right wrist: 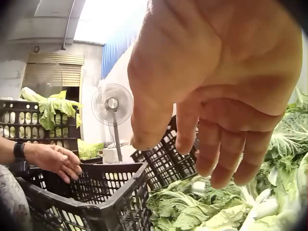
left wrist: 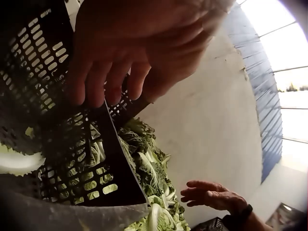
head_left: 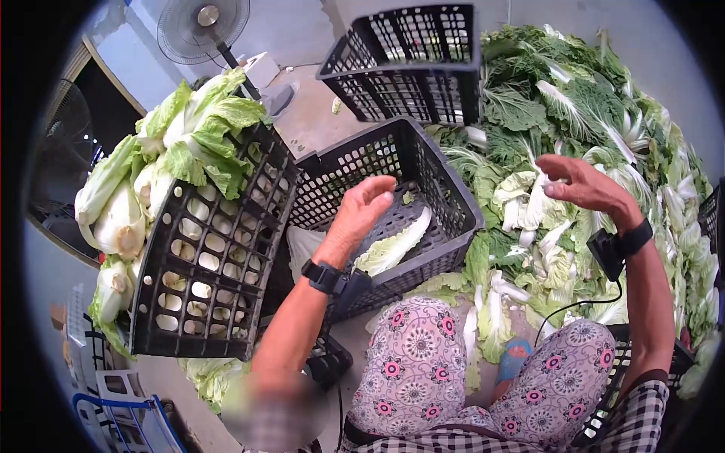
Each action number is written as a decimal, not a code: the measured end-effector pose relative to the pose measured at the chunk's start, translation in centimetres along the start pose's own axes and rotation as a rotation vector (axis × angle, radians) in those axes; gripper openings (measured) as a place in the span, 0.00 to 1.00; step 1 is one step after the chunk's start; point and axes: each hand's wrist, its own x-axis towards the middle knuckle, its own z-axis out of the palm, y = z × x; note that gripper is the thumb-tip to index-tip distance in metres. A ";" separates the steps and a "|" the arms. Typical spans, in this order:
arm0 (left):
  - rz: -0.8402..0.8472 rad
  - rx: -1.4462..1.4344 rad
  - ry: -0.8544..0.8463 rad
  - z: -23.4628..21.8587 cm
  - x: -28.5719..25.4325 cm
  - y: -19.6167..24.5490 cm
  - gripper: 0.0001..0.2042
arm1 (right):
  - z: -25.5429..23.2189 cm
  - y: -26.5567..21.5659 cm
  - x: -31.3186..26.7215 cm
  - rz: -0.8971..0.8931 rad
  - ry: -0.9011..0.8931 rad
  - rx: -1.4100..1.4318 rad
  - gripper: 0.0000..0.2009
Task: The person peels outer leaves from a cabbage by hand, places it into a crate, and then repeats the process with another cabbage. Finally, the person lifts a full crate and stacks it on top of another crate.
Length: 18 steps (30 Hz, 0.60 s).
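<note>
- One cabbage leaf (head_left: 393, 248) lies loose on the floor of the near crate (head_left: 445, 189), the black slatted one tipped toward the person's knees; nothing else much in it.
- L hand (head_left: 361, 215) hangs over that crate, just above the leaf, fingers relaxed and spread, holding nothing. Left wrist view shows the same: fingers (left wrist: 96, 82) hanging in front of the crate wall, no contact w/ the leaf.
- R hand (head_left: 583, 185) is out over the cabbage pile (head_left: 574, 121), fingers loosely extended, also empty; a pale leaf tip sits right by the fingertips but whether it touches can't be told.
- Risks, as a judgement:
  - Near crate sits tilted, partly on the pile's edge — a push w/ the L hand could rock it or slide it, spilling the leaf.
  - Full crate (head_left: 204, 279) at left leans steeply, cabbage heads (head_left: 189, 128) bulging past its rim; a knock from the L elbow could topple heads out.
  - Loose outer leaves on the pile tear easily; a grab by one leaf may strip it, not lift the head.
  - Cable (head_left: 578, 306) from the R wrist unit hangs over the lap, could snag on a crate rim.
- Farther back: an empty crate (head_left: 408, 64) tipped on the pile, a pedestal fan (head_left: 204, 26).
</note>
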 end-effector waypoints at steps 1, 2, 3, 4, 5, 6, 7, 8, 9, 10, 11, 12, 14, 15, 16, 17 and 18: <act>-0.034 -0.001 -0.038 0.1 -0.4 -0.1 0.19 | 0.1 0.3 -1.4 0.015 -0.003 0.074 0.48; -0.068 -0.003 -0.073 0.1 -0.7 -0.3 0.18 | 0.0 1.3 -2.5 0.048 -0.016 0.108 0.44; -0.088 0.004 -0.103 0.1 -0.9 -0.4 0.18 | 0.0 2.0 -3.7 0.074 0.018 0.118 0.44; -0.101 0.020 -0.129 0.3 -1.3 0.0 0.19 | 0.1 2.6 -4.9 0.097 0.051 0.126 0.43; -0.114 0.035 -0.151 0.3 -1.7 0.4 0.19 | 0.1 3.1 -6.0 0.132 0.066 0.140 0.42; -0.129 0.050 -0.167 0.2 -2.3 0.8 0.19 | 0.2 3.4 -7.2 0.165 0.076 0.153 0.42; -0.135 0.058 -0.183 0.2 -3.0 1.6 0.19 | 0.5 3.7 -8.2 0.199 0.076 0.169 0.41; -0.128 0.072 -0.204 0.0 -3.7 1.7 0.19 | 0.9 4.2 -9.2 0.204 0.098 0.193 0.41; -0.132 0.080 -0.217 -0.3 -4.4 1.7 0.20 | 1.2 4.3 -10.2 0.211 0.117 0.216 0.40; -0.137 0.092 -0.224 -0.4 -5.1 1.9 0.20 | 1.4 4.6 -10.7 0.211 0.134 0.242 0.40; -0.135 0.117 -0.215 -0.5 -6.4 2.0 0.19 | 1.7 4.5 -11.4 0.217 0.144 0.328 0.39; -0.140 0.113 -0.241 -0.7 -7.5 1.9 0.20 | 2.0 4.4 -11.8 0.213 0.146 0.337 0.39; -0.204 0.179 -0.266 -0.9 -9.5 1.4 0.20 | 2.6 4.5 -12.9 0.212 0.148 0.353 0.39; -0.196 0.288 -0.274 -1.1 -11.1 1.2 0.20 | 2.8 4.5 -13.4 0.229 0.144 0.356 0.39; -0.180 0.403 -0.284 -1.4 -12.6 0.9 0.20 | 2.8 4.4 -13.8 0.241 0.149 0.359 0.39; -0.065 0.500 -0.231 -1.6 -13.7 0.5 0.20 | 2.7 4.3 -14.1 0.249 0.158 0.363 0.38; -0.077 0.541 -0.224 -1.7 -14.1 1.3 0.19 | 2.7 4.0 -14.5 0.258 0.167 0.368 0.38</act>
